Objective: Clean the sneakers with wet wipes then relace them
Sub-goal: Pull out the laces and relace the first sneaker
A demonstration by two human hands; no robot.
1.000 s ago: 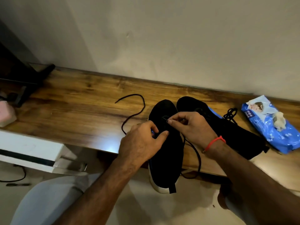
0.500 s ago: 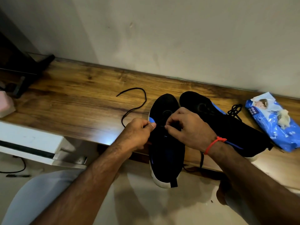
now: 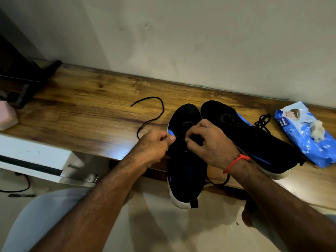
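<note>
From the head camera, two black sneakers lie side by side on a wooden desk set against a pale wall. The near sneaker has its toe toward the wall and its white-soled heel hanging over the desk's front edge. The left hand is at the left side of its tongue area, fingers curled with thumb and forefinger pinched together on what seems to be the black lace; the contact itself is too dark to make out clearly. The right hand, with a red thread round its wrist, is curled over the middle of the same sneaker, its fingertips pinching at the lace or an eyelet, I cannot tell which. The lace's free end snakes away to the left across bare wood, and another loop of it hangs below the right wrist at the desk edge.

The second sneaker lies just to the right, touching the first near the toes and angled away, partly covered by the right forearm. A bunched spare lace sits beside it. Further right is a blue pack of wet wipes with a crumpled used wipe on top. At far left stand a dark stand and a pink object; below the desk are a white drawer unit and a cable on the floor.
</note>
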